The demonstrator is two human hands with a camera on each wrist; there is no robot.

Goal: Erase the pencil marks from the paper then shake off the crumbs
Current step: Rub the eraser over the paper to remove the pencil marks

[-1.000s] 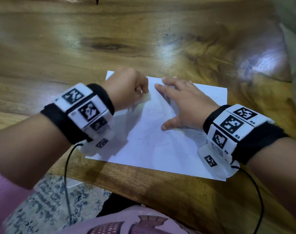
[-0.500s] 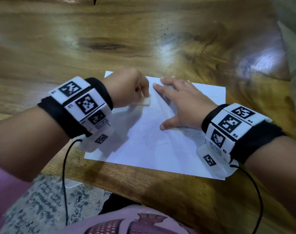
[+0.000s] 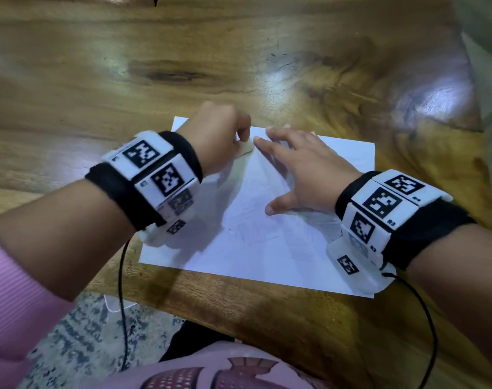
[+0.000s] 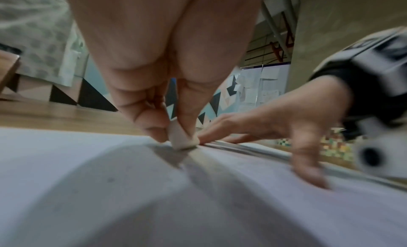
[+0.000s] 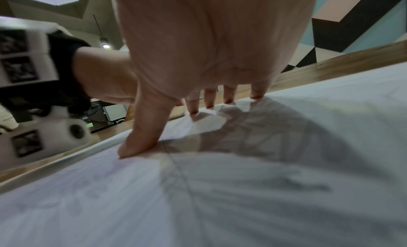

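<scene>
A white sheet of paper (image 3: 256, 237) with faint pencil lines lies on the wooden table (image 3: 183, 51). My left hand (image 3: 219, 138) pinches a small white eraser (image 3: 245, 148) and presses its tip on the paper near the far edge; the left wrist view shows the eraser (image 4: 181, 137) between thumb and fingers, touching the paper (image 4: 154, 198). My right hand (image 3: 301, 169) lies flat on the sheet with fingers spread, its index fingertip right beside the eraser. In the right wrist view the thumb and fingertips (image 5: 193, 109) press the paper (image 5: 264, 190) down.
The table's near edge (image 3: 239, 310) runs just below the paper, with a patterned rug (image 3: 79, 332) on the floor beyond it. Black cables (image 3: 122, 290) hang from both wrist bands. A dark knot (image 3: 172, 75) marks the wood beyond the paper.
The left hand with the eraser has shifted slightly toward the far edge and closer to the right index finger. The right hand stays flat on the paper.
</scene>
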